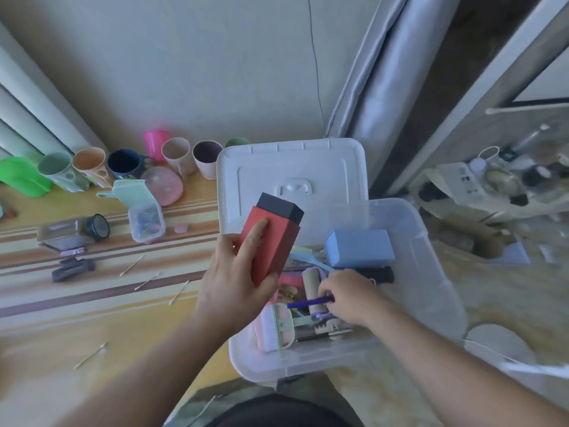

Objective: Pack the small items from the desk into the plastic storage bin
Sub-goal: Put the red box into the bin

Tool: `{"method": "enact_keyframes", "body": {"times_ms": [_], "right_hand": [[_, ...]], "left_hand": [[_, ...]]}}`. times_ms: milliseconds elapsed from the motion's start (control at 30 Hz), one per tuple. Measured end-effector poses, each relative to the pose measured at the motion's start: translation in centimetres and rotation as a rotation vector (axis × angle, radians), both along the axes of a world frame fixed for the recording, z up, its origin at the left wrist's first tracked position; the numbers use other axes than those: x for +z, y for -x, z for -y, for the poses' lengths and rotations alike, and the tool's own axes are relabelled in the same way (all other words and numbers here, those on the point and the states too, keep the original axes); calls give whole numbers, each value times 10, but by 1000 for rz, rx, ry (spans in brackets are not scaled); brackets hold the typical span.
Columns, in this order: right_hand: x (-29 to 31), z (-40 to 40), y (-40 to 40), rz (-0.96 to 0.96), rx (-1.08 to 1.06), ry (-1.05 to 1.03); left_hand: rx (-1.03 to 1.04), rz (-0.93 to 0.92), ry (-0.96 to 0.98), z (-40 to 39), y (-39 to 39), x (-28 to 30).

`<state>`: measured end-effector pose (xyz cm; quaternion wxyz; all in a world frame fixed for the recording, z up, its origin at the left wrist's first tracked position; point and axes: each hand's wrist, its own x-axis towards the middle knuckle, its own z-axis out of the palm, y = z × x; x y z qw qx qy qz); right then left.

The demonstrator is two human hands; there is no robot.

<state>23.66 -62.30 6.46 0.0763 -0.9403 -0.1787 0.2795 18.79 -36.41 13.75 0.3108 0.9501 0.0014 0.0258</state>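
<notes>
The clear plastic storage bin [425, 272] stands beside the striped desk [92, 291], white lid [292, 167] behind. My left hand [237, 278] grips a smooth red box with dark cap [274, 238] above the bin – my right hand [348, 297] pinches a purple pen [308, 302] inside. Items below are blurred.

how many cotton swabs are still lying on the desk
5 thin white-tipped cotton swabs: three scattered on the striped wooden desk left of the left hand, one nearer its front edge, one blurred at the bottom. Others may be hidden.
</notes>
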Motion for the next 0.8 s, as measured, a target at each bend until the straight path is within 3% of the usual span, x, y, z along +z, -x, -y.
{"method": "enact_keyframes", "body": {"times_ms": [133, 300, 533, 667, 800], "right_hand": [[-28, -14, 23, -216, 162, 107], [-23, -7, 11, -226, 165, 60], [17, 50, -29, 116, -350, -186], [27, 42, -26, 95, -7, -307], [16, 21, -9, 181, 229, -98]], "left_hand": [[-24, -83, -63, 22, 6, -14], [-72, -169, -75, 37, 16, -32], [-110, -311, -52, 44, -1, -54], [-242, -347, -108, 48, -11, -62], [-380, -371, -90, 57, -10, -69]]}}
